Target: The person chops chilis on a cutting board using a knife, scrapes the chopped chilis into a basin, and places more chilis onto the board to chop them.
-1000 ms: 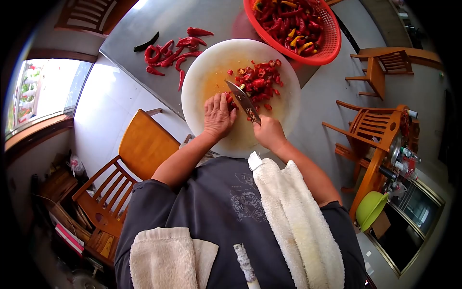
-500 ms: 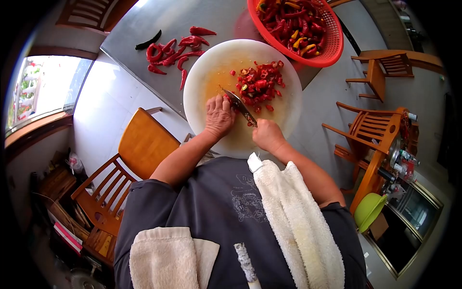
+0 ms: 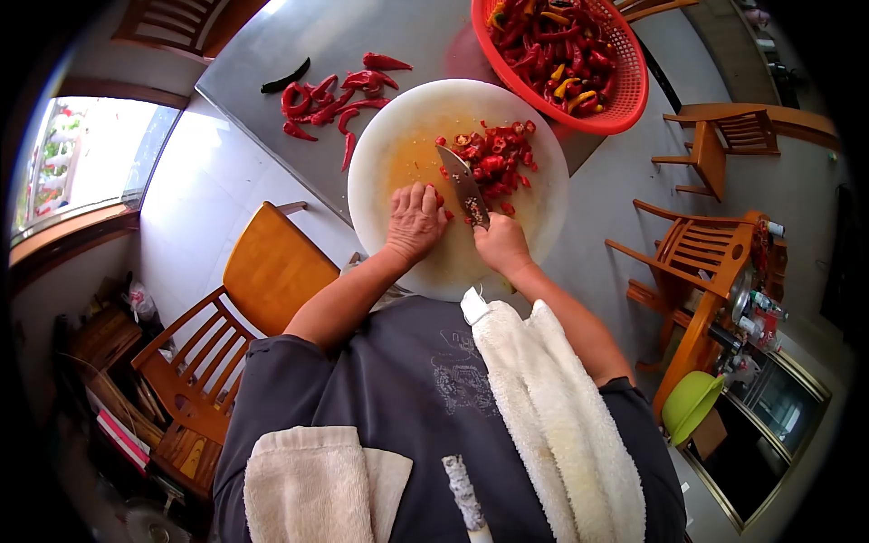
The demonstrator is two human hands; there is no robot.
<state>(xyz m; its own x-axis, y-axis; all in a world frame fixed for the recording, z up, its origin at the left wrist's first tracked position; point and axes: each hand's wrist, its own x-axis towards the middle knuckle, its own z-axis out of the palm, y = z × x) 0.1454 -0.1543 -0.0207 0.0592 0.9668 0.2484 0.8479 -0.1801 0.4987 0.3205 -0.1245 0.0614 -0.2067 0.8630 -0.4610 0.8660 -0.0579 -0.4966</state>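
Note:
My right hand (image 3: 503, 242) grips the handle of a kitchen knife (image 3: 466, 187), its broad blade tilted so the flat side shows, with bits stuck near the handle. The blade rests against a pile of chopped red chili (image 3: 493, 161) on the round white cutting board (image 3: 380, 136). To the left of the blade, my left hand (image 3: 415, 220) bears down on the board with fingers bent and together. Red chili pepper (image 3: 438, 195) peeks out at its fingertips; the rest is hidden beneath them. A small gap separates this hand from the knife.
Whole red chilies (image 3: 330, 101) and one dark chili (image 3: 286, 76) lie on the metal table (image 3: 244, 68) left of the board. A red plastic basket (image 3: 634, 90) full of chilies stands at the upper right. Wooden chairs (image 3: 281, 267) surround the table. A cigarette (image 3: 463, 493) with long ash juts into view below.
The knife has moved away from my left hand to the right, and its blade has turned to show more of its flat side. My left hand stays at nearly the same spot.

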